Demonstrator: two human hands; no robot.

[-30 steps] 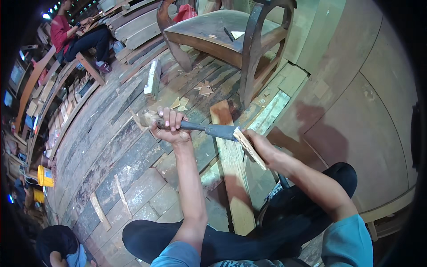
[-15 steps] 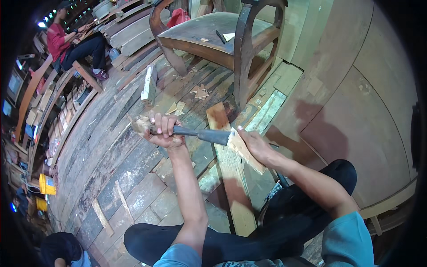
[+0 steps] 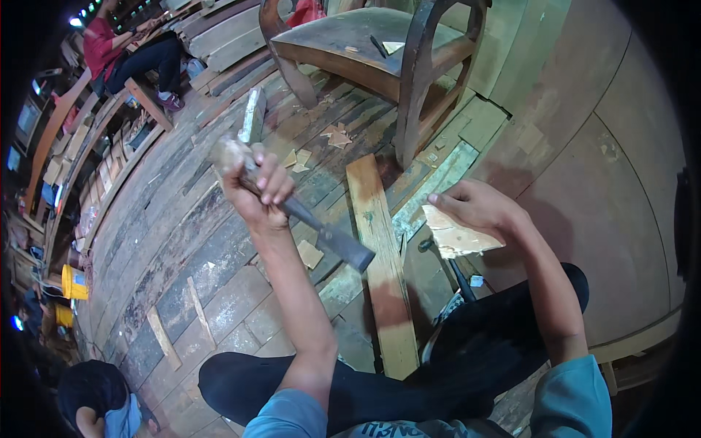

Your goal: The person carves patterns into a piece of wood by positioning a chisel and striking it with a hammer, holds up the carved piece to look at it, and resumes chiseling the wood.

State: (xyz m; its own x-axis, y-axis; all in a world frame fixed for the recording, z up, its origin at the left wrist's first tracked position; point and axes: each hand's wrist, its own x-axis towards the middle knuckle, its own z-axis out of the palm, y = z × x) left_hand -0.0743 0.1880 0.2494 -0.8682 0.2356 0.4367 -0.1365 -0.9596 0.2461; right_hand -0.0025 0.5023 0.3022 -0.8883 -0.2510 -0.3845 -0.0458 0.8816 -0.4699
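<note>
Your left hand [image 3: 259, 186] is wrapped tight round the chisel [image 3: 321, 228], gripping it by the handle, whose butt end is blurred. The blade slants down toward your right, its tip over the near edge of the board [image 3: 391, 292] in this view; you cannot tell from here whether they touch. Your right hand [image 3: 482, 208] grasps the wood piece [image 3: 461, 237] along its upper edge, thumb at the left corner, with most of the fingers hidden. That piece is pale, with a ragged lower edge, and is held right of the board, well apart from the chisel.

The board lies on the floor [image 3: 237, 306] in front of you, running away from your crossed legs. Beyond it stands the chair [image 3: 343, 42]. Chips [image 3: 337, 136] lie left of the chair's near leg, and a block [image 3: 253, 117] is farther left. Two thin strips [image 3: 163, 337] lie near your left knee, and a yellow bucket [image 3: 74, 282] is at far left
</note>
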